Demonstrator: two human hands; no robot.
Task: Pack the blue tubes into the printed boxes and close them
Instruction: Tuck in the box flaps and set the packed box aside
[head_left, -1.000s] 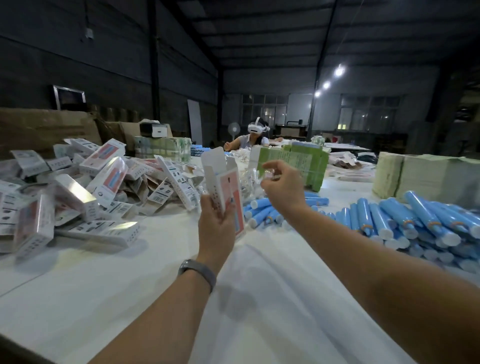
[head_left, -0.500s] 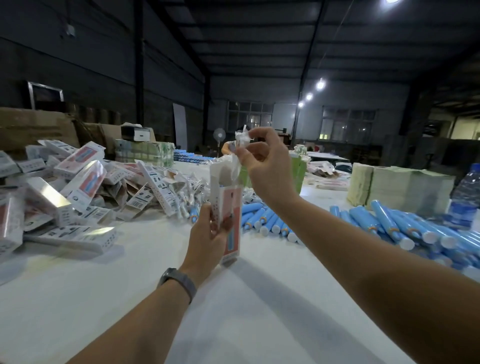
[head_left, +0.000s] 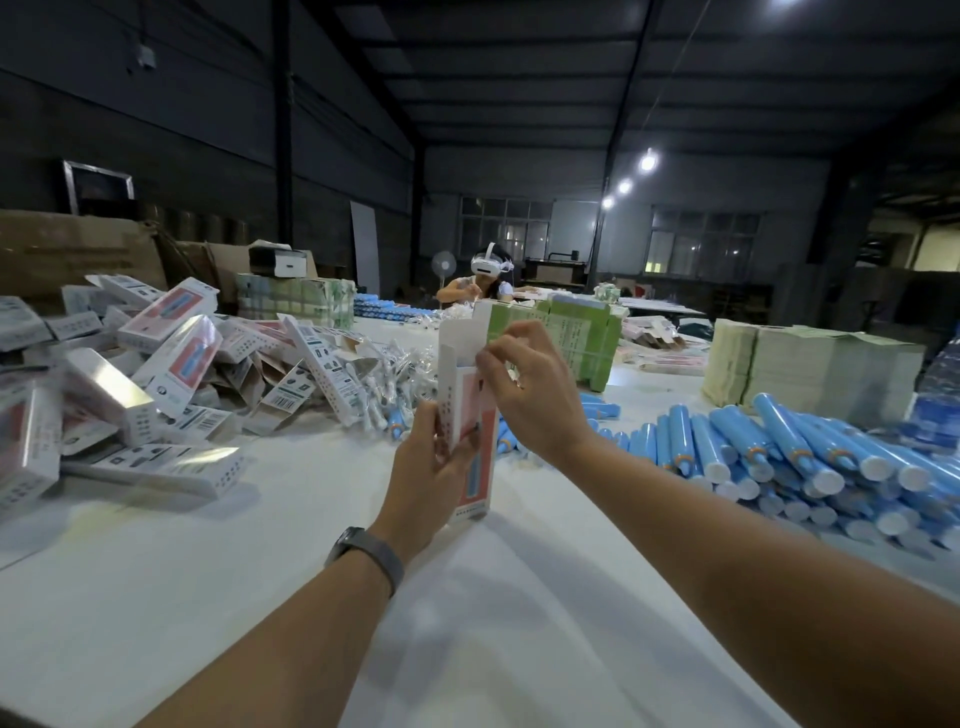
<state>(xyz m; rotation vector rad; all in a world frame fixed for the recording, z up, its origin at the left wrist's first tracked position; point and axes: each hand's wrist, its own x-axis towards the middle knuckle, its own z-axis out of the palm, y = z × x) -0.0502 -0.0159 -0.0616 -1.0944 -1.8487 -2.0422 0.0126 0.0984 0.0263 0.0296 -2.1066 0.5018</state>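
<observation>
Our right hand (head_left: 524, 395) has dropped to the upright printed box (head_left: 470, 415) mouth, fingertips pinched there, contents unseen; our left hand (head_left: 431, 467) grips the box low, risking a buckled tuck flap (head_left: 460, 338).

This is a large packing hall in a warehouse or small factory. The roof is high and dark, with steel beams and a few hanging lamps (head_left: 648, 162), and the walls are bare. A long table with a white cover (head_left: 208, 597) carries goods in bulk: a heap of printed boxes (head_left: 171, 364) at the left, a big pile of blue tubes (head_left: 779, 457) at the right, and stacks of green printed sheets (head_left: 810, 369) behind. Brown cartons (head_left: 67, 249) stand along the wall. Further back another worker (head_left: 485, 283) sits at the same table, with a standing fan (head_left: 443, 266) near.
</observation>
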